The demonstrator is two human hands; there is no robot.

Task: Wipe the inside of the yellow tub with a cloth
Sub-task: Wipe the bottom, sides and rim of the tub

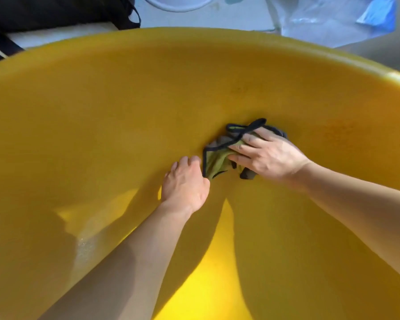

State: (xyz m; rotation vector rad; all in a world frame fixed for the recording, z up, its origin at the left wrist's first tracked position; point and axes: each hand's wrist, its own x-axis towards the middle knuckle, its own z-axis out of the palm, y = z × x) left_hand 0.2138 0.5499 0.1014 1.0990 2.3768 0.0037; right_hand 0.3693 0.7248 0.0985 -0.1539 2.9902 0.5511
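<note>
Left hand (185, 181), fingers curled, pinching the near corner of a crumpled, dark-hemmed olive-green cloth (217, 163). Cloth just right of centre on the inner wall of the big round yellow plastic tub (102, 107), long axis 7 to 1 o'clock. Right hand (271, 155) flat on it, fingers straight, slightly spread. Beyond the rim, black bag (56, 12) at 11.

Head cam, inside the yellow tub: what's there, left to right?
Left hand → cloth → right hand, which lies on the cloth's right part.
</note>
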